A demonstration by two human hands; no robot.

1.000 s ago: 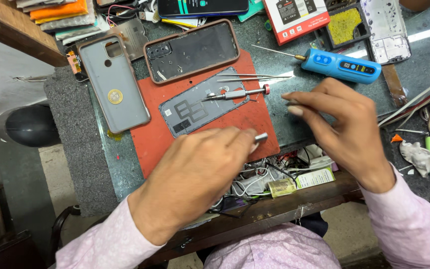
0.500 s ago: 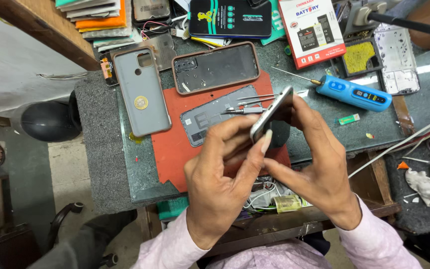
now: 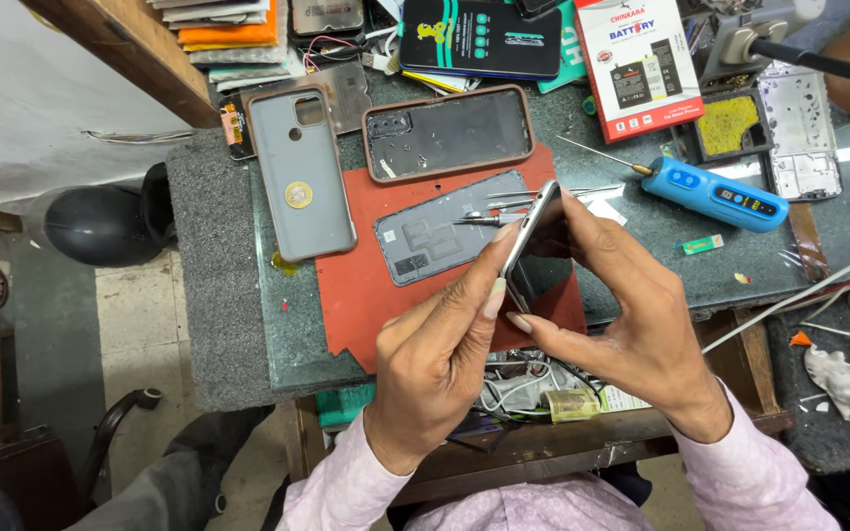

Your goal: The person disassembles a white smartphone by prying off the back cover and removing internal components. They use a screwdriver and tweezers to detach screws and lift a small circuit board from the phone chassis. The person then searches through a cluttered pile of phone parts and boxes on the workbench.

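We see red-white battery box [image 3: 638,67] top right, dark teal-striped package [image 3: 482,37] beside; left hand [image 3: 442,359], right hand [image 3: 632,324] together clamp phone [image 3: 533,241], screen hidden.

Cluttered workbench [image 3: 228,324], tiled floor [image 3: 140,324]

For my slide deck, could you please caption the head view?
Left hand and right hand hold a slim silver-edged phone edge-on above a red-brown rubber mat.

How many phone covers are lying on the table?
2. A grey phone cover lies at the left, beside the red mat; a brown-rimmed cover lies just above the mat. More may hide in the clutter at the top.
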